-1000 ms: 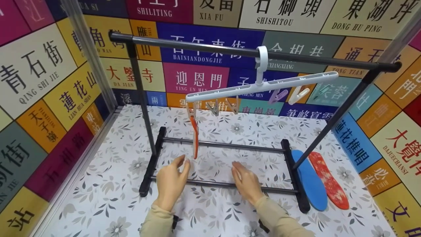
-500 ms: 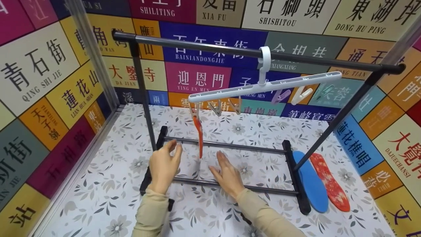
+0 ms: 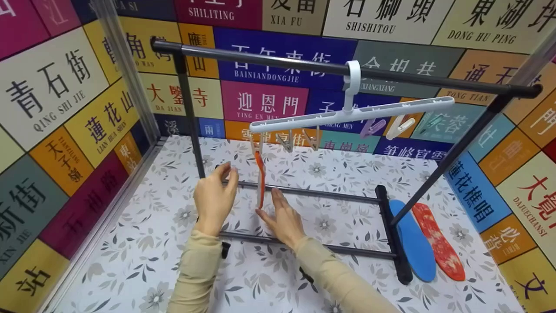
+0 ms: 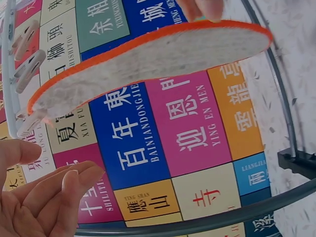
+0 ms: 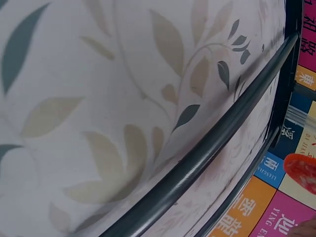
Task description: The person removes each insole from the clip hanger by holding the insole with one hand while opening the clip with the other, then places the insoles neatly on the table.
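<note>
An orange-edged insole (image 3: 261,182) hangs nearly upright from a clothespin (image 3: 256,142) at the left end of a white clip hanger (image 3: 304,122). The left wrist view shows its pale grey face (image 4: 148,57). My left hand (image 3: 213,202) is raised to the left of the insole, fingers loosely bent and holding nothing. From the other side, my right hand (image 3: 286,221) reaches up with fairly straight fingers, its fingertips right at the insole's lower edge. In the right wrist view only a red-orange part of the insole (image 5: 302,170) shows at the edge.
The hanger hooks over the top bar (image 3: 278,64) of a black rack. More clothespins hang along it, including a purple one (image 3: 374,127). A blue insole (image 3: 417,248) and a red patterned insole (image 3: 438,243) lie beside the rack's right foot (image 3: 393,234).
My left hand has moved up and left, away from the insole's lower end. My right hand has come left and up to the insole, which still hangs from its clothespin.
</note>
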A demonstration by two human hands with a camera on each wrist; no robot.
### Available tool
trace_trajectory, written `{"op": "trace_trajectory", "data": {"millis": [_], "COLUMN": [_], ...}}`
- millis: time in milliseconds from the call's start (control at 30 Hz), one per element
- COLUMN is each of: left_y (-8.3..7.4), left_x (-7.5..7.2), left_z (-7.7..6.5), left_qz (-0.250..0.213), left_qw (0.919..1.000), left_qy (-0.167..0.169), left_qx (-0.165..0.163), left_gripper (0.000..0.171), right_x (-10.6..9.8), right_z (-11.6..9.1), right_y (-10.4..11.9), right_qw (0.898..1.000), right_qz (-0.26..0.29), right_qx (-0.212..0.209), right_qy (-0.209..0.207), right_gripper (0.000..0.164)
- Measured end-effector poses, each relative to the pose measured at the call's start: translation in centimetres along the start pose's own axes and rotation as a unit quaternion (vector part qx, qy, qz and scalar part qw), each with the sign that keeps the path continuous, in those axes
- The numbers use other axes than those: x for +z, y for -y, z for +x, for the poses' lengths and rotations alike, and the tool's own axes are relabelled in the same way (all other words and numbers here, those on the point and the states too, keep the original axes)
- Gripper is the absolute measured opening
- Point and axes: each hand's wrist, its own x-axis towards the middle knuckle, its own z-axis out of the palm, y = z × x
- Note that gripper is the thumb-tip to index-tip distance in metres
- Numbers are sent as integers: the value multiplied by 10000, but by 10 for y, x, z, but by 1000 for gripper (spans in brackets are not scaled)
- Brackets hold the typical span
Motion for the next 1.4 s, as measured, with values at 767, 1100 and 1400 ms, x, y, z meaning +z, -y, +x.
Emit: {"op": "trace_trajectory", "data": {"millis": [767,1100,1400], "left_y": [-47,-46,-45], "left_x": [27,33,37], "left_z": [31,33,34], "left_qz": [-97,-9,-94], "left_qw": [9991,9978,9951], "left_qy": [71,-221,-409], "left_qx": [402,625,899], "left_gripper": [42,35,31], "right_x": [13,14,12], "right_z": [1,-9,-14], "right_y": [14,15,12], "right_qw": [9907,9893,9852], "right_qz": [-312,-165,-160], "right_qx": [-879,-907,-1087], "right_qy": [-989,-1132,-1313], "right_gripper": [49,46,46]}}
